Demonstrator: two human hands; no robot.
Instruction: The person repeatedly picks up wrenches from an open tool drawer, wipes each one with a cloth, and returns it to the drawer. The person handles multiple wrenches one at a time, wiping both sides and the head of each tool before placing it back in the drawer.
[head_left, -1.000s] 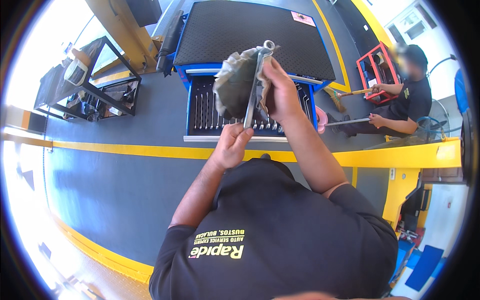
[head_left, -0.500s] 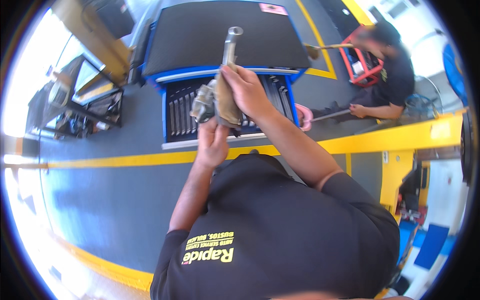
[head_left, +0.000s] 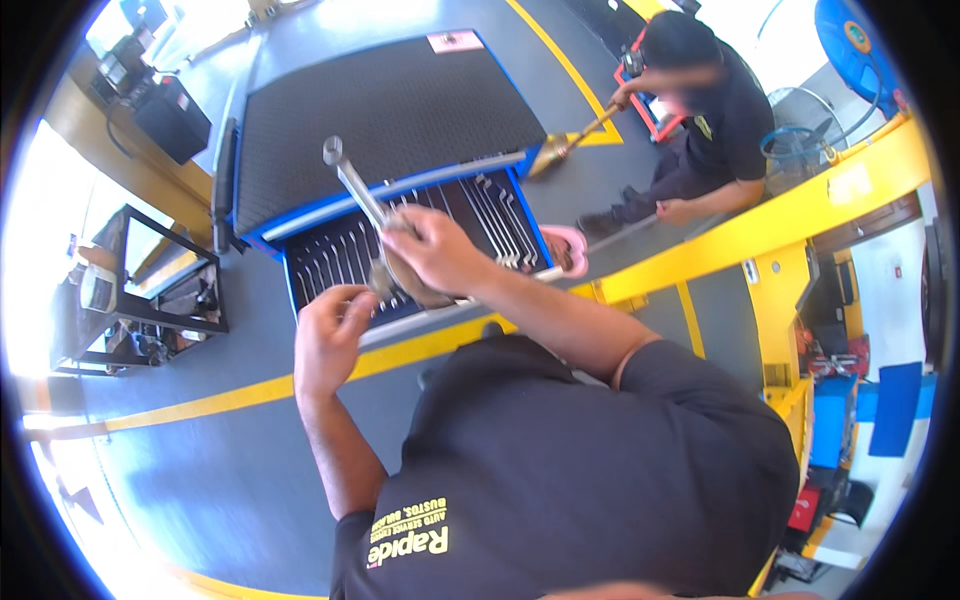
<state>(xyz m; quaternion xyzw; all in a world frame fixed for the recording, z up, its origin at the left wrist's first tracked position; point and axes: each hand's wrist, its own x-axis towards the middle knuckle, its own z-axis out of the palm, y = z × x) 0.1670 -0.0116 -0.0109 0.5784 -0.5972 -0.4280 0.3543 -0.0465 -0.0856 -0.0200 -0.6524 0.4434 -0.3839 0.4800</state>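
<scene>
A long silver wrench [head_left: 358, 190] with a round, hollow end slants up and left over the tool cabinet. My right hand [head_left: 435, 250] is closed around its lower part, and a tan and grey rag [head_left: 420, 288] hangs beneath that hand. Lower and to the left, my left hand [head_left: 330, 335] has its thumb and fingers curled together at the rag's left edge. Both hands are above an open drawer [head_left: 400, 322] where several wrenches [head_left: 492, 222] lie in rows. The wrench's lower end is hidden by my right hand and the rag.
The blue cabinet has a black ridged top [head_left: 370, 105]. At right, a co-worker [head_left: 715, 130] sits low, holding a brush [head_left: 560, 148] beside the cabinet. A pink container [head_left: 568, 250] stands by the drawer. A yellow beam [head_left: 760, 225] crosses at right; a dark metal rack [head_left: 150, 290] stands left.
The wrench has swung from nearly upright to leaning left. My left hand has moved left and down, away from my right hand. The co-worker's brush has come closer to the cabinet.
</scene>
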